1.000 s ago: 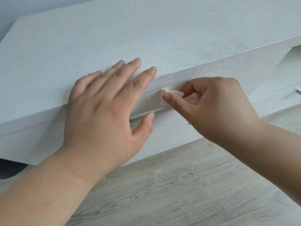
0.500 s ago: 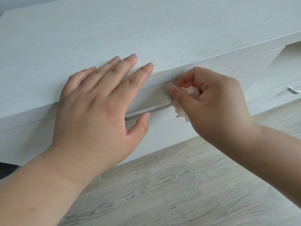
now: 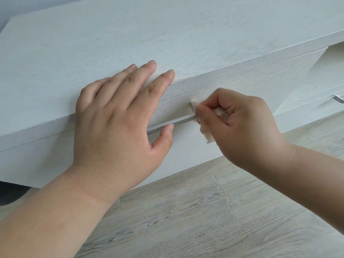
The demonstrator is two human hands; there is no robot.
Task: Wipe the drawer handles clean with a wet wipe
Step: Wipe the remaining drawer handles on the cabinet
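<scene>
- pale grey wood-grain floor (image 3: 186, 216) fills the near part of the view, its plank seams running at a slant.
- wet wipe (image 3: 205, 132), white and crumpled, hangs in a ragged fold below the right end of the drawer handle (image 3: 178, 122) and is pressed against that end.
- drawer handle is a slim, flat metal bar in a brushed silver tone, lying along the upper drawer front (image 3: 232, 86); its left part is hidden behind the left hand.
- right hand (image 3: 240, 123) has its fingers curled in around the wet wipe, thumb pinching it at the handle's right corner.
- left hand (image 3: 115, 116) lies flat with straight, slightly spread fingers resting on the top of the cabinet (image 3: 130, 40), palm over the front edge; its thumb tip touches the underside of the handle bar.
- cabinet is whitewashed wood grain, with a thin seam line between top board and drawer front.
- second handle (image 3: 339, 99), also silver, shows at the far right on a neighbouring drawer, only its end in view.
- grey wall (image 3: 28, 6) sits at the far upper left behind the cabinet.
</scene>
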